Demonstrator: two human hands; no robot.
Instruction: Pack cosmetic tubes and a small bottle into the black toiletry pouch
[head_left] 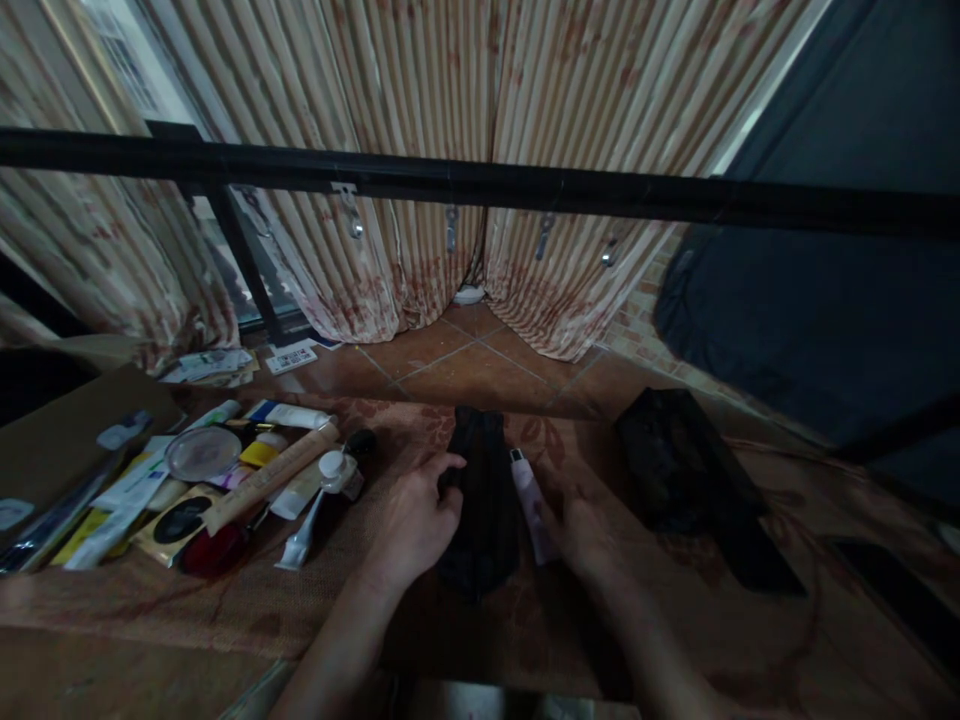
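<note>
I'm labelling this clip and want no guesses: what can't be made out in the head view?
- Black pouch: its opening is lost in the dim light.
- Pale tube: print too small; lower end hidden by the right hand.
- Left hand: fingertips curl onto the pouch, so the grip is unclear.
- Pile of tubes and compacts: labels blurred.
- Dark case: no detail in shadow.

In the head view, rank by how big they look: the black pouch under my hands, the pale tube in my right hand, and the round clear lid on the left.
1. black pouch
2. pale tube and round clear lid: too alike to rank.
</note>
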